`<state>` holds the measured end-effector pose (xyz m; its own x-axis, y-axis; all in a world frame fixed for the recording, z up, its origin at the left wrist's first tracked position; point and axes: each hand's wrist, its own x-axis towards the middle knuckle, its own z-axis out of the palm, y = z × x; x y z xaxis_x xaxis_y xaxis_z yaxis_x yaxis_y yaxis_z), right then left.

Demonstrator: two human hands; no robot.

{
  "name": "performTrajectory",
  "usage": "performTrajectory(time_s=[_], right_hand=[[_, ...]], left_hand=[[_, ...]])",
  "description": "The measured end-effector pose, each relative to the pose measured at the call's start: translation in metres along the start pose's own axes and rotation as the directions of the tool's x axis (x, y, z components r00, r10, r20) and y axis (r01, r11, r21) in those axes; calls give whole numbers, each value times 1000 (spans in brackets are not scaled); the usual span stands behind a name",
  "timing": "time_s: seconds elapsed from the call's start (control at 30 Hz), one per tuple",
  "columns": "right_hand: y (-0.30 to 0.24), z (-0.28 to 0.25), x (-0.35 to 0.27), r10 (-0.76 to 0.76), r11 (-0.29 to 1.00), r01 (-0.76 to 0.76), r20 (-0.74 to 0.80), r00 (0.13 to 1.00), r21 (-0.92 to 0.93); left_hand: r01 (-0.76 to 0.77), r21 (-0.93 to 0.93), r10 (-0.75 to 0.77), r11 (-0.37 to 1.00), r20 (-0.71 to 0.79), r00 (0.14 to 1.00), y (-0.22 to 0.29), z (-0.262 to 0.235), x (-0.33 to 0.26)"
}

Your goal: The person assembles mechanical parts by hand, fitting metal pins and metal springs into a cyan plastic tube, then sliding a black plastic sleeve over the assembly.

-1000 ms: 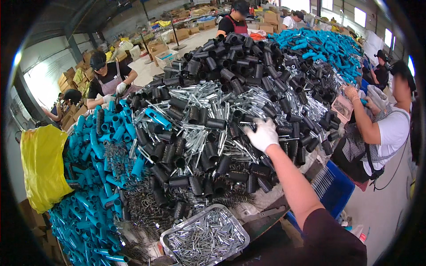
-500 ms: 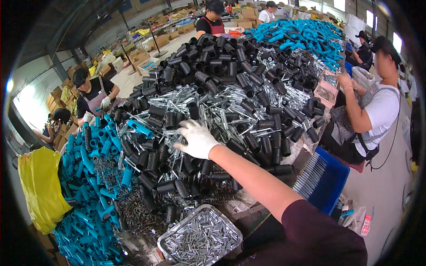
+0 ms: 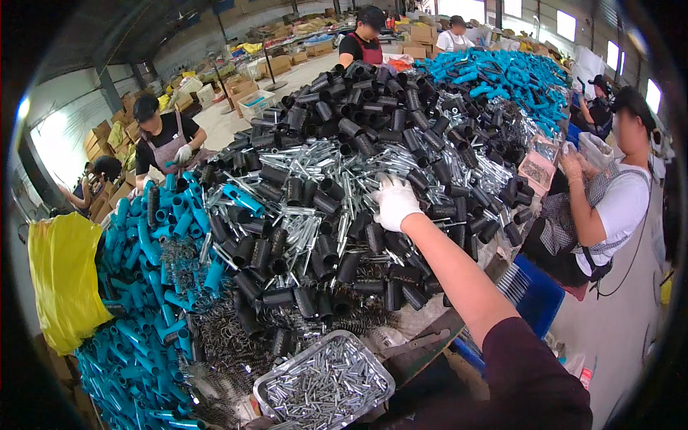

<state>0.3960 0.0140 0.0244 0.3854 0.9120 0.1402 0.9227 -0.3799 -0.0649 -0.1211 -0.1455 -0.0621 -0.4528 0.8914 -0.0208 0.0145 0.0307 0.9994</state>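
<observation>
My right hand [image 3: 395,203], in a white glove, reaches into the middle of a large heap. Its fingers are apart and bent down onto metal rods and black tubes, with the tips partly hidden; I see nothing held. Around it lie loose silver metal rods [image 3: 307,235] and short black plastic tubes [image 3: 349,267]. Below, at the table's near side, a metal tray [image 3: 261,393] is full of small silver pins [image 3: 322,383]. Dark coil springs [image 3: 229,344] are piled left of the tray. My left hand is out of view.
Teal plastic pieces [image 3: 132,358] fill the near left beside a yellow sheet [image 3: 64,279]; more teal pieces [image 3: 494,79] top the far end. A blue crate [image 3: 537,297] and a pink bin [image 3: 536,170] stand right. Several people surround the heap, one person [image 3: 609,208] close at right.
My right hand has moved right across the heap, from the rods and tubes left of the middle to those right of it. The whole view has shifted slightly.
</observation>
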Motion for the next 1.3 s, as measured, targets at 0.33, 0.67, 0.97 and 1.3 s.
performTrajectory(time_s=[0.33, 0.67, 0.97, 1.3], right_hand=[[-13, 6, 34, 36, 953, -27, 26, 999, -303], [-17, 17, 26, -132, 972, 89, -189, 973, -218], [-30, -21, 10, 99, 898, 217, -656, 748, 384], [-165, -31, -208, -712, -19, 391, -287, 640, 920]], left_hand=[[-14, -6, 14, 1000, -8, 1000, 0, 5, -1], [-359, 343, 321, 868, 166, 933, -67, -37, 22], [-208, 79, 195, 975, 151, 969, 0, -4, -4], [-118, -322, 108, 939, -48, 993, 98, 42, -15]])
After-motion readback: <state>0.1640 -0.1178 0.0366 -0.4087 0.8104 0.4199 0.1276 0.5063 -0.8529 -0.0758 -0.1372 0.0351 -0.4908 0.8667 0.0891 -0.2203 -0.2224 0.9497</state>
